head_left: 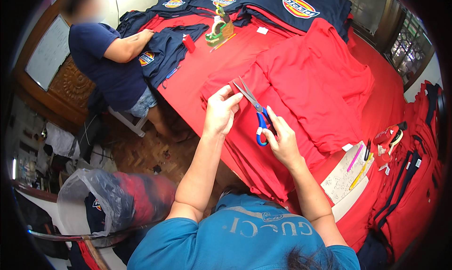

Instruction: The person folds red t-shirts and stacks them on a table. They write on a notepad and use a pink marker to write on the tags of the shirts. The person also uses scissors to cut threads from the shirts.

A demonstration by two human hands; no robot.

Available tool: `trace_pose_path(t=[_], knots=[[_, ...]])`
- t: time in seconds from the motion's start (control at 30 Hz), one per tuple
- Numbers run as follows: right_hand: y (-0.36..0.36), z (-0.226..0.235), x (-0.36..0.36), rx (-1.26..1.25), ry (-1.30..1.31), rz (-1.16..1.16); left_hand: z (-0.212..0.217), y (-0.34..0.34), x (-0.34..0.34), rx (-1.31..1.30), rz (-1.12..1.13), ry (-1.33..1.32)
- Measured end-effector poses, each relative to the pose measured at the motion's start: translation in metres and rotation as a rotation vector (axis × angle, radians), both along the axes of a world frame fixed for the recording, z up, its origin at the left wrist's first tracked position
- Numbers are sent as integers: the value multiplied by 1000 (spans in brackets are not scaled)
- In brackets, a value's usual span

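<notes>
My right hand [283, 140] grips a pair of scissors [262, 124] by its blue handles, blades slightly parted and pointing away from me. Close to the blade tips, my left hand [222, 110] is closed in a pinch. Whatever lies between its thumb and fingertips is too small to make out. Beneath both hands a red garment [310, 86] is spread in loose folds over the table, a small white tag at its near right edge.
A red-covered table [181, 88] bears navy shirts [299, 8], a tape dispenser [220, 32] and a red bottle [189, 44]. At right are a marked paper [336, 183] with pens and piled red garments [405, 194]. A person [106, 48] stands far left; a plastic bag of clothes [101, 194] sits near left.
</notes>
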State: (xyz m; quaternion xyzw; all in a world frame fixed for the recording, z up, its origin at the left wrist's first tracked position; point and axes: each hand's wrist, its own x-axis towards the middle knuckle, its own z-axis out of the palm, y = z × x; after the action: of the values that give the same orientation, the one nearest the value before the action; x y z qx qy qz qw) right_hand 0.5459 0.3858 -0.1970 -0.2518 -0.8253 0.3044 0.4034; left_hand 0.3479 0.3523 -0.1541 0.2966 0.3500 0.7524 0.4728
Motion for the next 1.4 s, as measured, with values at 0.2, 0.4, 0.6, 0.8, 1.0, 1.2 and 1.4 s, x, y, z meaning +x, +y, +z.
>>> trace_pose_path(t=[0.2,0.4,0.6,0.8,1.0,1.2,1.4], knots=[[-3,5,4,-12,14,7,2,1,4,7,11,23],[-2,7,9,-59,-7,10,7,-1,10,-11,25,38],[-6,11,15,-302,-13,30,3,-4,6,-40,23,93],[-6,3,12,-46,67,1,17,-8,18,-96,47,122],[-13,6,18,-313,49,41,7,-11,12,-88,54,127],[-17,4,21,-9,30,46,-12,-3,-7,86,35,-83],[-19,8,20,-62,-41,9,-1,-8,7,0,40,-76]])
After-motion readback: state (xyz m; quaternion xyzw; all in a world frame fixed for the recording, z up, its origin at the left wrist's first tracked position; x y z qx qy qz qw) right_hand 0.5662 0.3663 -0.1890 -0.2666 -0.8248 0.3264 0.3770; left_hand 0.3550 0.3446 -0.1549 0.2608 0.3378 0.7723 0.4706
